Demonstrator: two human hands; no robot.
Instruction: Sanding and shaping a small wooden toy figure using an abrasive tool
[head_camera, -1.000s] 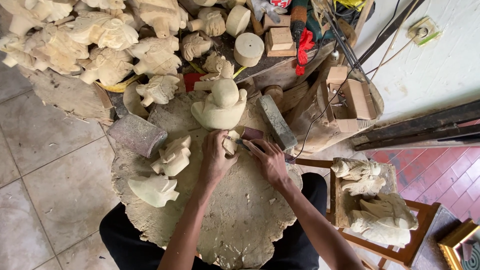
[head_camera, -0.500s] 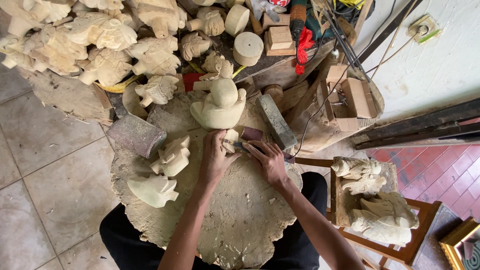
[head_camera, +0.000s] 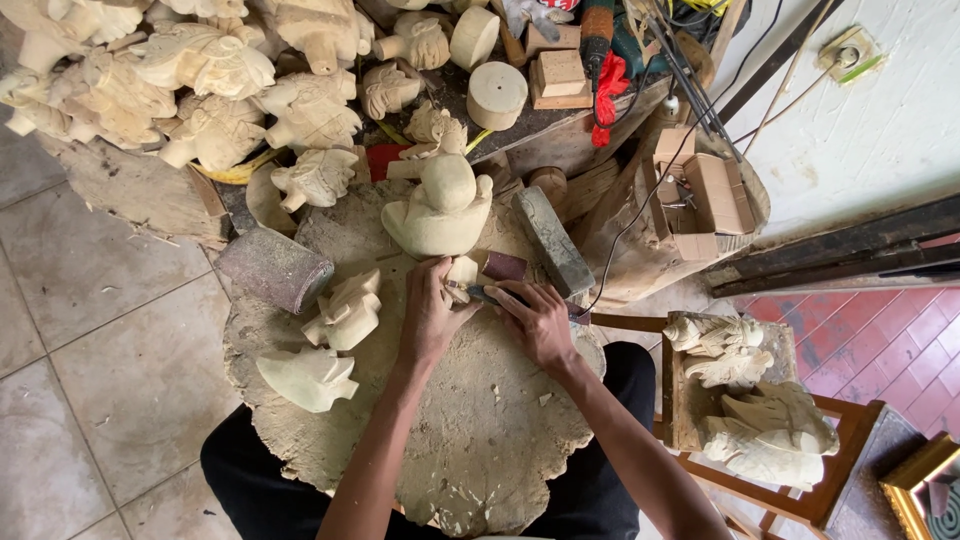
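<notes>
My left hand (head_camera: 428, 318) grips a small pale wood piece (head_camera: 461, 271) and presses it on the round wooden work block (head_camera: 470, 430) on my lap. My right hand (head_camera: 540, 322) holds a carving knife (head_camera: 478, 294) with its blade against that piece. A large pale carved figure (head_camera: 438, 208) stands just beyond both hands. Two smaller rough carvings lie to the left, one beside my left hand (head_camera: 346, 311) and one nearer me (head_camera: 308, 376).
A sandpaper-wrapped cylinder (head_camera: 274, 270) and a grey sharpening stone (head_camera: 552, 241) flank the block. Several unfinished carvings (head_camera: 200, 90) are piled at top left. Wood blocks and tools (head_camera: 565, 70) crowd a bench. Finished carvings (head_camera: 750, 400) sit on a wooden chair at the right.
Both hands have shifted only slightly on the small piece; the knife has made a short stroke. Nothing else has moved.
</notes>
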